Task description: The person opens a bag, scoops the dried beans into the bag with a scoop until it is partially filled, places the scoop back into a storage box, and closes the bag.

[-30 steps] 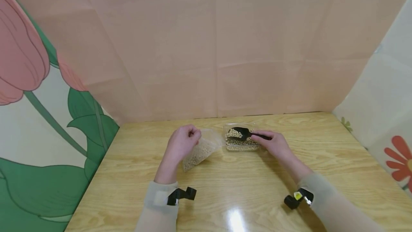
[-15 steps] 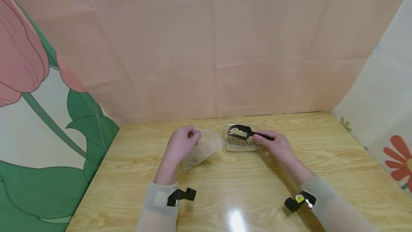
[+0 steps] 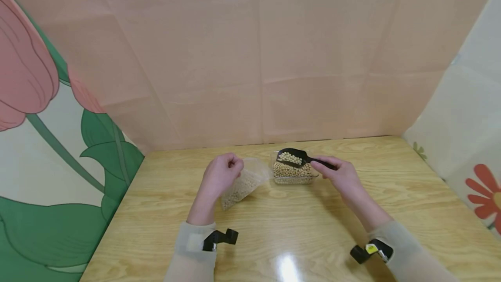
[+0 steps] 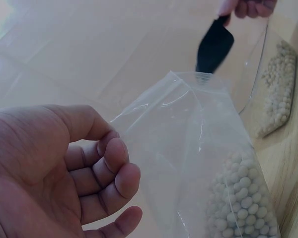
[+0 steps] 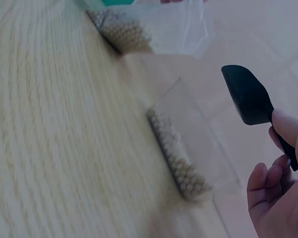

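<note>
My left hand [image 3: 222, 173] pinches the top edge of a clear plastic bag [image 4: 188, 129], which stands tilted on the table with pale round beans [image 4: 243, 208] in its lower part. In my right hand [image 3: 340, 176] is the handle of a small black scoop [image 3: 305, 157], gripped between thumb and fingers. Beans lie in the scoop's bowl. It hangs above a clear rectangular container [image 5: 188, 119] that holds a layer of the same beans. The right wrist view shows the scoop raised over the container from its underside, so its load is hidden there.
A wood-grain table [image 3: 258, 238] carries everything. Behind it hangs a pinkish backdrop [image 3: 262, 55]. A tulip-patterned sheet [image 3: 58, 151] borders the left side, and a flowered white sheet [image 3: 465, 116] the right. The container stands just right of the bag.
My right hand has lifted the loaded scoop up from the beans in the container and slightly to the right. The left hand and the bag have stayed in place.
</note>
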Action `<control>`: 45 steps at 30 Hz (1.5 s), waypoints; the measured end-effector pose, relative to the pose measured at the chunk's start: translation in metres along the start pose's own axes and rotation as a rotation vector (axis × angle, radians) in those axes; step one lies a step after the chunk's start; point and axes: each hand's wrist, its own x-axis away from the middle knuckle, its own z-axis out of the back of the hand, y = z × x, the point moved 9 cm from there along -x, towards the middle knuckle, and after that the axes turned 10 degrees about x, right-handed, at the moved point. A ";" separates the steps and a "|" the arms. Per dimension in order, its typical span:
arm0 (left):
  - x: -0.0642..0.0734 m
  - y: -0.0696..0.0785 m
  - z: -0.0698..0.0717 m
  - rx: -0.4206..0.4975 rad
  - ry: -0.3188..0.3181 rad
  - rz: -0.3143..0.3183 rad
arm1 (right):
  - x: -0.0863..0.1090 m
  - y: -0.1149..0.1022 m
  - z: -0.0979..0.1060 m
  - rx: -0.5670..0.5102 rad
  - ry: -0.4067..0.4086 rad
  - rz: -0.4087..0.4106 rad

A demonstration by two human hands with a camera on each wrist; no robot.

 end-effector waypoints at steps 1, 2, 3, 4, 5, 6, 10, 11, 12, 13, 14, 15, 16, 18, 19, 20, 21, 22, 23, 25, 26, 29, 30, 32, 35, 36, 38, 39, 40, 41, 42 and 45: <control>0.000 0.000 0.000 0.001 0.001 0.002 | 0.001 -0.003 0.000 0.006 0.003 0.009; 0.000 0.000 0.000 0.001 0.001 0.002 | 0.003 -0.006 0.000 0.012 0.003 0.016; 0.000 0.000 0.000 0.001 0.001 0.004 | 0.004 -0.009 0.000 0.021 0.005 0.022; 0.000 -0.001 0.000 0.001 0.002 0.005 | 0.006 -0.012 0.000 0.029 0.007 0.029; 0.001 -0.001 0.000 0.001 0.002 0.006 | 0.007 -0.015 0.000 0.031 0.009 0.037; 0.001 -0.001 0.001 0.002 0.003 0.007 | 0.009 -0.019 -0.001 0.033 0.010 0.047; 0.001 0.000 0.001 0.001 0.005 0.005 | 0.016 -0.030 -0.003 0.025 0.009 0.086; 0.001 0.000 0.001 0.000 0.004 0.005 | 0.017 -0.033 -0.004 0.023 0.009 0.094; 0.001 0.000 0.001 0.000 0.004 0.004 | 0.019 -0.035 -0.005 0.019 0.008 0.101; 0.001 0.001 0.002 0.000 0.004 0.004 | 0.020 -0.037 -0.006 0.014 0.008 0.106; 0.001 0.001 0.002 0.000 0.003 0.004 | 0.021 -0.038 -0.006 0.009 0.008 0.109; 0.001 0.001 0.002 0.000 0.003 0.004 | 0.022 -0.040 -0.007 0.003 0.007 0.113; 0.001 0.001 0.002 0.001 0.003 0.005 | 0.023 -0.042 -0.008 -0.004 0.004 0.116; 0.001 0.000 0.002 -0.001 0.005 0.006 | 0.024 -0.045 -0.010 -0.006 0.000 0.126; 0.001 0.000 0.002 -0.004 0.005 0.005 | 0.025 -0.046 -0.012 -0.005 -0.003 0.131; 0.001 0.000 0.002 -0.004 0.006 0.006 | 0.025 -0.048 -0.013 -0.002 -0.005 0.137; 0.001 0.000 0.002 -0.005 0.007 0.006 | 0.026 -0.050 -0.014 0.004 -0.006 0.143; 0.000 0.000 0.002 -0.006 0.008 0.006 | 0.027 -0.051 -0.015 0.009 -0.008 0.149; 0.000 0.000 0.002 -0.009 0.008 0.006 | 0.027 -0.053 -0.017 0.016 -0.008 0.157; 0.000 0.000 0.002 -0.009 0.009 0.006 | 0.028 -0.055 -0.020 0.024 -0.009 0.172; 0.000 -0.001 0.003 -0.008 0.011 0.008 | 0.028 -0.057 -0.021 0.024 -0.011 0.181; -0.001 -0.001 0.003 -0.009 0.011 0.007 | 0.029 -0.061 -0.026 0.032 -0.017 0.201; -0.001 -0.002 0.003 -0.008 0.011 0.008 | 0.029 -0.062 -0.027 0.034 -0.020 0.205; -0.001 -0.002 0.002 -0.011 0.011 0.007 | 0.030 -0.065 -0.030 0.042 -0.023 0.216; -0.002 -0.001 0.002 -0.013 0.010 0.004 | 0.030 -0.066 -0.033 0.052 -0.023 0.226; -0.002 -0.001 0.002 -0.014 0.009 0.001 | 0.030 -0.067 -0.034 0.058 -0.023 0.230; -0.002 -0.001 0.002 -0.016 0.006 -0.003 | 0.029 -0.068 -0.036 0.065 -0.024 0.238; -0.002 -0.001 0.001 -0.017 0.005 -0.004 | 0.029 -0.069 -0.037 0.074 -0.023 0.242; -0.002 -0.001 0.001 -0.016 0.004 -0.006 | 0.029 -0.069 -0.038 0.083 -0.021 0.246; -0.002 -0.001 0.001 -0.017 0.003 -0.007 | 0.029 -0.070 -0.038 0.092 -0.018 0.251; -0.002 -0.001 0.001 -0.017 0.002 -0.007 | 0.028 -0.071 -0.039 0.100 -0.018 0.254; -0.002 -0.001 0.001 -0.018 0.001 -0.007 | 0.028 -0.074 -0.040 0.133 -0.011 0.263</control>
